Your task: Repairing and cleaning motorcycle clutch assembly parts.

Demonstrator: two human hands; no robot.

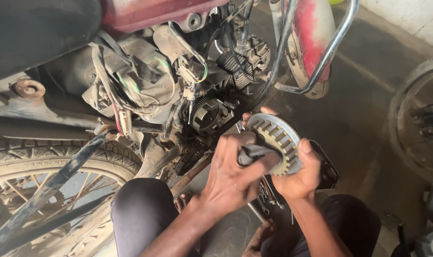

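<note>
My right hand [300, 178] grips a round, toothed metal clutch part [284, 138] from below, thumb on its rim. My left hand [228, 176] holds a dark rag [254, 153] and presses it into the middle of that part. Both hands are just in front of the open engine side of a red motorcycle, where a slotted clutch basket [209, 114] sits exposed. My knees are at the bottom of the view.
The motorcycle's dusty tyre [45, 157] and spokes fill the lower left. A chrome guard bar [330, 52] curves at the upper right. Another wheel [416, 123] stands at the right edge. A black tray [328, 171] and small tools [266, 195] lie on the concrete floor under my hands.
</note>
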